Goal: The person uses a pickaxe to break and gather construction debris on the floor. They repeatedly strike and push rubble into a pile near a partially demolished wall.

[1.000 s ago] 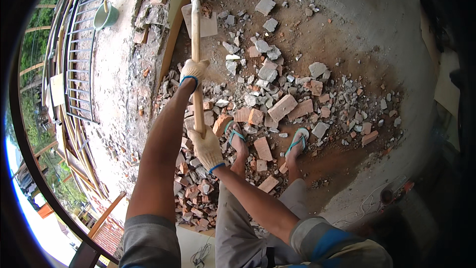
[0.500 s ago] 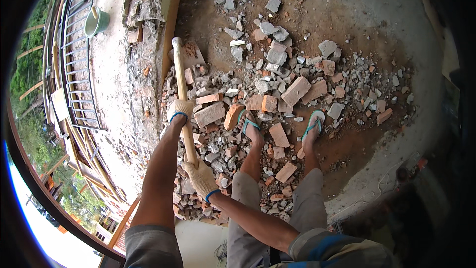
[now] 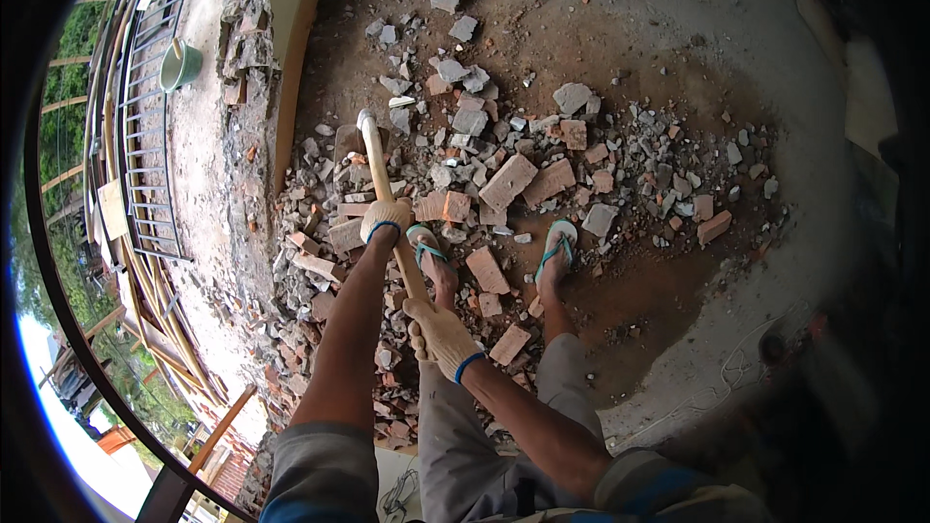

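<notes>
A long-handled hoe slants across the rubble, its pale wooden handle (image 3: pixel 379 163) in both my gloved hands. My left hand (image 3: pixel 385 220), in a cream knit glove with a blue cuff, wraps the middle of the shaft. Lower down, my right hand (image 3: pixel 443 336), gloved alike, grips the handle near its rear end. At the far end a worn metal socket (image 3: pixel 365 119) shows, and the dusty blade (image 3: pixel 351 141) rests low among broken pieces, partly hidden. Under and around the tool lie broken bricks (image 3: pixel 508 182) and grey mortar chunks (image 3: pixel 470 122).
My feet, in teal-strapped flip-flops (image 3: pixel 557 250), stand among the debris. Left of the heap runs a broken wall edge (image 3: pixel 254 87). Beyond it are a green bucket (image 3: pixel 181 66), a dark metal grille (image 3: pixel 147 136) and long wooden poles (image 3: pixel 174 329). A cable (image 3: pixel 722 383) lies at right.
The view has shifted, so the rubble sits further left. Relative to it, the hoe's head has moved right and slightly nearer. Both hands keep their hold on the handle.
</notes>
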Tool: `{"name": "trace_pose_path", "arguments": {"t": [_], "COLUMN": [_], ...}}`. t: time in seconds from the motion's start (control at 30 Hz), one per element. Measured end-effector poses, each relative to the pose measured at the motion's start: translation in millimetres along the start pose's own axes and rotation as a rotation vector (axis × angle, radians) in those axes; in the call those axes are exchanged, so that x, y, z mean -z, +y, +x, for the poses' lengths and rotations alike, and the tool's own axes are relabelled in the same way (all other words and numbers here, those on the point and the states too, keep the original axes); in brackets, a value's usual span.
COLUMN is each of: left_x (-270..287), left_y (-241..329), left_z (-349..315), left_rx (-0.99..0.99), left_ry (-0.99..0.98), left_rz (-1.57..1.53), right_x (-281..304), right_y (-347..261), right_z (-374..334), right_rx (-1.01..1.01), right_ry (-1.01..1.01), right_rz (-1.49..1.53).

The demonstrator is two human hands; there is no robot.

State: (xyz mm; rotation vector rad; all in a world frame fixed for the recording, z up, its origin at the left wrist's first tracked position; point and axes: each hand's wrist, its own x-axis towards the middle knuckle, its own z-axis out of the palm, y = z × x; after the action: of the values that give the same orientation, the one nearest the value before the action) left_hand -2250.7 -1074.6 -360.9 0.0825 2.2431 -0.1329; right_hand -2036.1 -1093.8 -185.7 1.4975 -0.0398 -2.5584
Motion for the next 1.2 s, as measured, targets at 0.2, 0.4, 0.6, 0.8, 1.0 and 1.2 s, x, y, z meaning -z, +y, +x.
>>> {"name": "trace_pose_path", "arguments": {"t": [0.2,0.4,0.6,0.8,1.0,1.2], "left_x": [-90,-159,-257,-271,-177,-20], "left_y": [87,199,256,232,186,137], "left_z": [-58,-127,-249,-279,-167,-30], "left_rx": [0.050,-0.138,0.162,0.176,0.061,-0.128], "left_ry": [-0.309,-0.460,-0.833,-0.865,-0.587,-0.297], "left_rz": [-0.866,-1.162,-1.384,-1.432,-1.270,-1.109], "right_x": [101,229,347,372,282,115], "right_y": [-93,-122,-118,-103,-91,-89], "right_z": [-93,-244,-335,-327,-217,-80], "right_rx": [-0.014,0.002,0.262,0.226,0.328,0.418], "right_ry": [-0.069,-0.008,0.617,0.689,0.498,0.222], "right_rz": [0.072,-0.030,-1.354,-1.432,-1.281,-0.947]}}
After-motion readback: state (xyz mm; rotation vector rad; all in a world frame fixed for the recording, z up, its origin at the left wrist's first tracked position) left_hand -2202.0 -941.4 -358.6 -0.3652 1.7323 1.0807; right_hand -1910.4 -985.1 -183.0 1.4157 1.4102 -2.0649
